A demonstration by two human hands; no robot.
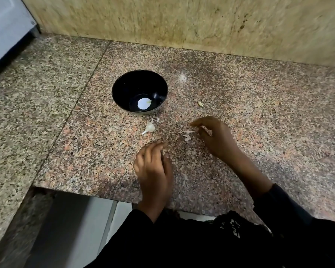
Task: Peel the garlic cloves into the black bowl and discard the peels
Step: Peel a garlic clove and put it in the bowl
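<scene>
Right hand: fingers curled, pinching loose peels. Left hand: relaxed, empty. Advice: gather every scrap, clear of the black bowl.

Blurred right hand may pinch peels; grip unclear

Readable text: none showing anywhere in the frame.
Black bowl, centre of frame: a white patch is lying at the bottom, carrying no lettering.
Granite counter: speckled stone only, bearing no marks or numbers.
Dark sleeve, lower right of frame: a pale pattern is showing, too blurred to tell as letters.
</scene>
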